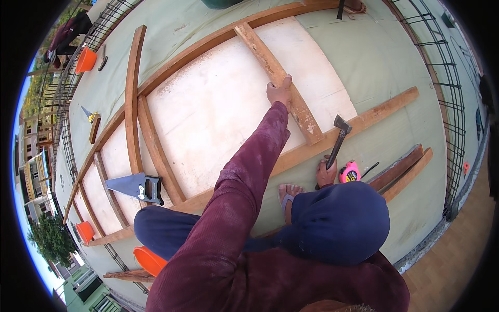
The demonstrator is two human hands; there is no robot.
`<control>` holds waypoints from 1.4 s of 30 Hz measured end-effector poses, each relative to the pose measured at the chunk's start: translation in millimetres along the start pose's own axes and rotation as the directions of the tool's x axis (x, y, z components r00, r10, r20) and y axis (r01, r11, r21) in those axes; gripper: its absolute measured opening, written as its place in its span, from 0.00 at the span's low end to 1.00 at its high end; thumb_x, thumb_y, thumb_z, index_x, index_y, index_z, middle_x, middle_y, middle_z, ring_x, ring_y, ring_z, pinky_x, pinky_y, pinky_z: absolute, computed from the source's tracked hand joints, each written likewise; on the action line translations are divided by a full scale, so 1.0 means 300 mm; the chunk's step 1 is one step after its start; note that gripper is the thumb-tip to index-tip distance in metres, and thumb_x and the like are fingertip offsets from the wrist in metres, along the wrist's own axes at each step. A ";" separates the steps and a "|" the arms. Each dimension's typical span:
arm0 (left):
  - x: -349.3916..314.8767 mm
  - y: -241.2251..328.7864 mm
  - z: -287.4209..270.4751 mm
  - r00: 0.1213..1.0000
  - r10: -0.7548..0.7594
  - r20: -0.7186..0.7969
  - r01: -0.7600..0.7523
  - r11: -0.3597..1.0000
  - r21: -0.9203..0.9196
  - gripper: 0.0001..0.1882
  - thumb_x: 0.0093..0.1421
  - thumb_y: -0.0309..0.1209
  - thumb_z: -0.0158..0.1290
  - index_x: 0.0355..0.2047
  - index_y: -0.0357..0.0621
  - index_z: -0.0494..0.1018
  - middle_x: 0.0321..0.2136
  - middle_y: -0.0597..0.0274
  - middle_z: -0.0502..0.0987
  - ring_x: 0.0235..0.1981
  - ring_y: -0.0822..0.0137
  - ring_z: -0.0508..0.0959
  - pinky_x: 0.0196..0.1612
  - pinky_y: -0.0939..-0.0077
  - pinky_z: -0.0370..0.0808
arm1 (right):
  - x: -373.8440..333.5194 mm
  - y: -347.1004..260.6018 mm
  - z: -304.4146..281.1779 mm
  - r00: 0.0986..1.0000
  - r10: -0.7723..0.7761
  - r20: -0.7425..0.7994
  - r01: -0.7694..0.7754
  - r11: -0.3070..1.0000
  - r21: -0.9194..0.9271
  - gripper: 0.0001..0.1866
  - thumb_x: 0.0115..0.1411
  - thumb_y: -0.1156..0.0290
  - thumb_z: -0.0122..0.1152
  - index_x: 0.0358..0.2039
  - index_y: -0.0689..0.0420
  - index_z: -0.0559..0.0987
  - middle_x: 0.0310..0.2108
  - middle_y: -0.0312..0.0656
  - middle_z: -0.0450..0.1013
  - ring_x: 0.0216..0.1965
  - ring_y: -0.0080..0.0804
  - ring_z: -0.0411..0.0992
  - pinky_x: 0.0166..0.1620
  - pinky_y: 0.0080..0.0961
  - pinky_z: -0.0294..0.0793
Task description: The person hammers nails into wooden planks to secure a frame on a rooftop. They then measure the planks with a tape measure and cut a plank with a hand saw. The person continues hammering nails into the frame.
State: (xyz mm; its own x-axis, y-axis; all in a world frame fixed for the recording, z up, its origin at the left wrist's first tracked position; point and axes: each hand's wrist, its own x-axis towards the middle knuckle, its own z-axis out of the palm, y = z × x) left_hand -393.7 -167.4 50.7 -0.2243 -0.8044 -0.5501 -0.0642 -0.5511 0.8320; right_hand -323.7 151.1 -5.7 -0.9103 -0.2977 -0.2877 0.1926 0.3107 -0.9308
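Observation:
My left hand [279, 92] is closed around a short wooden crosspiece [267, 65], which lies over the white panel [213, 99] between two long timbers. The crosspiece's near end meets the near long timber [369, 118]. Close to my knee, my right hand [326, 174] is wrapped round the dark handle of a hammer [340, 136]. Its head is raised, just right of the crosspiece's near end. A pink tape measure [350, 171] lies beside my right hand. My foot [289, 193], in a sandal, is beside the near timber.
A handsaw [136, 187] lies across the left crosspieces, near my knee. Short wood offcuts [403, 171] lie at right. Orange buckets [86, 60] stand at left, and another [149, 260] is beside me. Rebar cages [442, 67] border the slab. Another person's foot [356, 6] shows at the top.

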 end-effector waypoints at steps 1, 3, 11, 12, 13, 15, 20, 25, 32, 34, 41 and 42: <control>0.003 -0.008 -0.007 1.000 0.002 -0.018 -0.002 1.000 -0.028 0.32 0.52 0.40 0.69 0.48 0.31 0.70 0.41 0.49 0.80 0.40 0.59 0.80 0.46 0.65 0.77 | -0.002 0.002 0.003 0.999 -0.038 -0.001 0.038 0.999 -0.019 0.13 0.63 0.77 0.51 0.48 0.62 0.71 0.21 0.34 0.68 0.19 0.20 0.66 0.24 0.21 0.65; 0.023 -0.014 -0.029 1.000 -0.012 0.018 0.012 0.999 -0.049 0.32 0.52 0.41 0.69 0.49 0.31 0.70 0.41 0.50 0.80 0.40 0.59 0.80 0.46 0.65 0.77 | -0.006 0.004 0.006 0.999 -0.029 0.018 0.029 1.000 0.005 0.13 0.63 0.77 0.51 0.48 0.62 0.71 0.21 0.34 0.68 0.20 0.20 0.66 0.25 0.20 0.66; 0.021 -0.011 -0.030 0.995 0.000 0.097 0.003 1.000 -0.027 0.31 0.52 0.41 0.69 0.48 0.33 0.70 0.42 0.51 0.80 0.40 0.60 0.80 0.46 0.65 0.77 | -0.004 -0.008 0.004 1.000 -0.014 0.008 0.013 0.998 0.063 0.13 0.62 0.79 0.50 0.48 0.64 0.70 0.22 0.36 0.69 0.21 0.21 0.68 0.26 0.20 0.67; 0.023 -0.011 -0.029 0.996 0.000 0.085 0.003 0.999 -0.032 0.31 0.52 0.41 0.69 0.48 0.33 0.70 0.42 0.51 0.80 0.40 0.60 0.80 0.46 0.65 0.77 | -0.007 -0.013 0.002 1.000 0.005 0.012 -0.006 0.998 0.063 0.13 0.62 0.79 0.50 0.48 0.64 0.70 0.22 0.36 0.69 0.21 0.21 0.68 0.26 0.20 0.67; 0.028 -0.011 -0.028 0.997 0.002 0.073 0.001 0.999 -0.038 0.31 0.52 0.41 0.69 0.47 0.33 0.70 0.42 0.51 0.80 0.40 0.60 0.80 0.46 0.65 0.77 | -0.008 -0.014 0.000 1.000 0.023 0.017 -0.024 0.998 0.064 0.13 0.62 0.79 0.50 0.48 0.65 0.70 0.22 0.36 0.69 0.21 0.21 0.68 0.26 0.20 0.67; 0.037 -0.014 -0.037 0.997 0.001 0.072 0.002 0.999 -0.041 0.31 0.51 0.42 0.69 0.48 0.33 0.70 0.41 0.51 0.80 0.40 0.60 0.80 0.47 0.65 0.77 | -0.008 -0.017 -0.002 0.999 0.021 0.025 -0.023 0.998 0.056 0.13 0.62 0.79 0.51 0.48 0.65 0.70 0.22 0.37 0.69 0.21 0.21 0.68 0.26 0.21 0.67; 0.050 -0.022 -0.054 0.998 0.010 0.068 -0.008 0.999 -0.031 0.32 0.51 0.41 0.69 0.48 0.33 0.70 0.41 0.51 0.80 0.40 0.60 0.80 0.46 0.65 0.77 | -0.004 -0.005 -0.007 1.000 0.020 0.012 -0.020 0.999 0.039 0.13 0.62 0.78 0.52 0.48 0.64 0.71 0.23 0.37 0.70 0.21 0.21 0.68 0.25 0.21 0.68; 0.050 -0.035 -0.064 0.998 0.004 0.056 0.000 0.997 -0.074 0.31 0.51 0.41 0.69 0.48 0.33 0.70 0.40 0.51 0.80 0.40 0.60 0.81 0.46 0.65 0.77 | -0.002 0.007 -0.003 1.000 0.031 0.003 -0.031 0.999 0.006 0.13 0.62 0.78 0.52 0.48 0.64 0.71 0.23 0.37 0.70 0.21 0.21 0.68 0.25 0.22 0.68; 0.076 -0.028 -0.058 0.996 0.031 0.081 -0.023 0.995 -0.097 0.32 0.51 0.38 0.70 0.48 0.29 0.69 0.40 0.49 0.79 0.38 0.60 0.80 0.41 0.65 0.79 | 0.001 0.011 -0.007 1.000 -0.008 0.013 0.007 0.999 0.033 0.14 0.62 0.77 0.51 0.48 0.64 0.71 0.22 0.37 0.70 0.22 0.21 0.69 0.25 0.22 0.66; 0.068 -0.014 -0.078 0.997 -0.023 0.075 0.032 0.992 -0.123 0.34 0.50 0.38 0.71 0.48 0.28 0.68 0.40 0.48 0.78 0.36 0.60 0.79 0.36 0.63 0.80 | -0.015 -0.051 0.010 1.000 -0.007 -0.002 0.007 0.996 -0.091 0.13 0.61 0.76 0.52 0.47 0.64 0.72 0.21 0.37 0.70 0.21 0.23 0.69 0.27 0.23 0.69; 0.095 -0.023 -0.043 0.991 0.056 0.122 -0.045 0.995 -0.094 0.36 0.56 0.34 0.68 0.54 0.29 0.59 0.40 0.44 0.77 0.30 0.49 0.84 0.32 0.53 0.86 | 0.003 -0.014 -0.001 0.999 0.018 -0.027 -0.018 1.000 -0.021 0.13 0.64 0.76 0.54 0.48 0.63 0.70 0.22 0.37 0.71 0.18 0.21 0.67 0.21 0.22 0.66; 0.086 -0.029 -0.050 0.988 0.028 0.152 -0.012 0.994 -0.110 0.37 0.56 0.34 0.68 0.55 0.29 0.57 0.41 0.43 0.77 0.31 0.48 0.84 0.33 0.53 0.86 | -0.003 -0.017 -0.013 0.997 0.079 -0.022 -0.079 0.997 -0.011 0.13 0.65 0.75 0.54 0.49 0.63 0.70 0.22 0.38 0.71 0.17 0.21 0.67 0.19 0.22 0.65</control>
State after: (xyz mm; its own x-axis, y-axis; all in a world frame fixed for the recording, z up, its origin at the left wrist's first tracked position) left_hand -384.2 -186.6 28.1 -0.3714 -0.7766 -0.5089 0.0457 -0.5627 0.8254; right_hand -325.4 153.4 0.1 -0.9000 -0.2526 -0.3552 0.2600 0.3429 -0.9027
